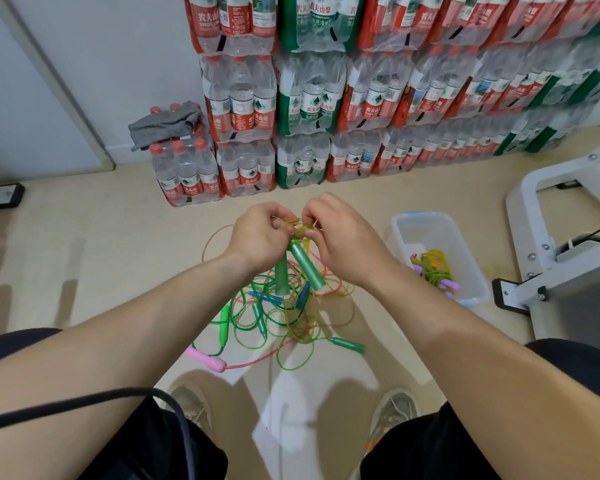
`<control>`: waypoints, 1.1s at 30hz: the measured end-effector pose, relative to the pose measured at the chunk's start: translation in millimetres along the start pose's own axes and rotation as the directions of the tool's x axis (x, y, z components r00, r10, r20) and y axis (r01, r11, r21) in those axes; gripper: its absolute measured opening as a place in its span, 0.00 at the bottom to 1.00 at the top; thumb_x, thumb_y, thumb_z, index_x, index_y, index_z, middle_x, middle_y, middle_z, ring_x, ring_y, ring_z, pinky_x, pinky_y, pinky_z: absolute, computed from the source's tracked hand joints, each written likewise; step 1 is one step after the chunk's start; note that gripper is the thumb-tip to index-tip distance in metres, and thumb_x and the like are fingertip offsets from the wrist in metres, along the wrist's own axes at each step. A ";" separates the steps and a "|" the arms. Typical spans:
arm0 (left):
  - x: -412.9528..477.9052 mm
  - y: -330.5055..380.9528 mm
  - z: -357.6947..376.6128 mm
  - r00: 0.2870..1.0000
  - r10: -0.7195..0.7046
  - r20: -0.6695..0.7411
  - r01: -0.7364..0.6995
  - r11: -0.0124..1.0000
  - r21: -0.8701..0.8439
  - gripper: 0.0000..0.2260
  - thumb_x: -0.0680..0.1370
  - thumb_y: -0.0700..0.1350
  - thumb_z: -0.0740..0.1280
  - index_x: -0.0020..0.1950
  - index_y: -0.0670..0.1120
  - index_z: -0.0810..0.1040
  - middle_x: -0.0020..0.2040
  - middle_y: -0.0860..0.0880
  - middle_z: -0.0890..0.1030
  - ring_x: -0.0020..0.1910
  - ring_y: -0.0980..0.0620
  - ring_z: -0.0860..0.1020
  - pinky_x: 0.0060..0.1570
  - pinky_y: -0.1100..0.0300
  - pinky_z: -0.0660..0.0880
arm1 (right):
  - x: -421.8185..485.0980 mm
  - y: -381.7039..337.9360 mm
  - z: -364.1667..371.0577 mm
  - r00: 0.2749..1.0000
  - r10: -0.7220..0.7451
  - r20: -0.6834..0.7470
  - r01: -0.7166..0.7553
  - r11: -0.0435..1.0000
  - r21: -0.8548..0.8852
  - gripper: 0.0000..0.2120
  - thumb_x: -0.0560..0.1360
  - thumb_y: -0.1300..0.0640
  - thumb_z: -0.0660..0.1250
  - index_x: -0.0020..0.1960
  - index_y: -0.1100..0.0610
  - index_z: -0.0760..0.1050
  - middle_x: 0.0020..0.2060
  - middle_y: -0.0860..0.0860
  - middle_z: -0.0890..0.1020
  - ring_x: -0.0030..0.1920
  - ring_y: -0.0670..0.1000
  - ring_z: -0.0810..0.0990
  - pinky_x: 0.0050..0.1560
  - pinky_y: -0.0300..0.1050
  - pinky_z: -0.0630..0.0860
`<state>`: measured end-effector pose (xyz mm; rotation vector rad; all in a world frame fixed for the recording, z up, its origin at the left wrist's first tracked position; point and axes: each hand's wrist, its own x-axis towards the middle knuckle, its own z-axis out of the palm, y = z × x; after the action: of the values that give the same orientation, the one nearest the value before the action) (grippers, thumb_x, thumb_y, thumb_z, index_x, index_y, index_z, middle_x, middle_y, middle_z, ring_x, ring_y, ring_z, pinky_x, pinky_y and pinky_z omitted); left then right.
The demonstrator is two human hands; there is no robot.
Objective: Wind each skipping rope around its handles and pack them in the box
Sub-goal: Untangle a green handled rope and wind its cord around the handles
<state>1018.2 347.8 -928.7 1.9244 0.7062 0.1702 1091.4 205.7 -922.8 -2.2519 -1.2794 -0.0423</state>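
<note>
Just past my shoes [191, 403], a tangle of loose skipping ropes [278, 317] is lying on the floor, a pink handle [207, 358] at its near edge. Above it, my left hand [260, 237] is gripping two green handles [305, 265] while my right hand [343, 237] is pinching their yellow-green rope [298, 226] at the top. To the right, the clear box [426, 223] is holding one wound rope [433, 268]. Bottled-water packs [309, 98] are standing stacked against the wall.
</note>
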 end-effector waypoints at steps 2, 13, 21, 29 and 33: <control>2.7 -1.1 1.0 0.999 -0.047 -0.014 0.046 0.999 -0.026 0.06 0.79 0.40 0.68 0.44 0.49 0.81 0.38 0.46 0.82 0.37 0.46 0.79 0.47 0.44 0.82 | -2.3 -1.6 4.7 0.998 -0.029 -0.064 0.028 0.999 -0.020 0.06 0.75 0.63 0.68 0.48 0.56 0.72 0.44 0.50 0.75 0.46 0.55 0.73 0.45 0.57 0.75; -1.0 -2.7 -2.4 0.978 0.207 -0.003 -0.195 0.926 0.323 0.07 0.78 0.46 0.69 0.44 0.59 0.76 0.41 0.57 0.84 0.45 0.51 0.82 0.48 0.52 0.78 | 8.2 -2.8 2.8 0.886 0.429 0.177 -0.456 0.731 0.508 0.07 0.80 0.62 0.65 0.47 0.51 0.73 0.36 0.48 0.77 0.37 0.48 0.74 0.44 0.48 0.73; -4.4 0.5 -4.8 0.965 0.264 -0.004 -0.237 0.875 0.423 0.03 0.77 0.49 0.70 0.45 0.57 0.77 0.41 0.55 0.85 0.45 0.50 0.81 0.45 0.55 0.75 | 8.0 6.2 1.0 0.812 0.530 0.246 -0.531 0.493 0.689 0.06 0.80 0.67 0.66 0.48 0.58 0.76 0.38 0.53 0.85 0.36 0.48 0.79 0.41 0.41 0.78; -10.1 -2.5 1.9 0.966 0.256 0.036 -0.246 0.872 0.422 0.04 0.76 0.49 0.73 0.49 0.52 0.81 0.42 0.52 0.84 0.40 0.47 0.80 0.43 0.54 0.75 | 7.2 3.5 4.5 0.913 0.383 0.143 -0.409 0.870 0.275 0.04 0.79 0.60 0.65 0.47 0.51 0.74 0.35 0.45 0.81 0.38 0.45 0.78 0.41 0.42 0.72; -13.6 -8.4 6.1 0.959 0.265 0.102 -0.275 0.776 0.567 0.07 0.78 0.47 0.70 0.56 0.52 0.82 0.48 0.49 0.85 0.49 0.44 0.80 0.39 0.57 0.65 | 9.3 -1.2 6.4 0.865 0.446 0.231 -0.500 0.810 0.306 0.06 0.77 0.59 0.66 0.43 0.50 0.76 0.33 0.46 0.77 0.34 0.46 0.74 0.37 0.43 0.68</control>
<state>1006.3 338.1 -936.2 2.6153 0.4923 0.1244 1094.1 216.4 -925.0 -2.2076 -0.6783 0.5136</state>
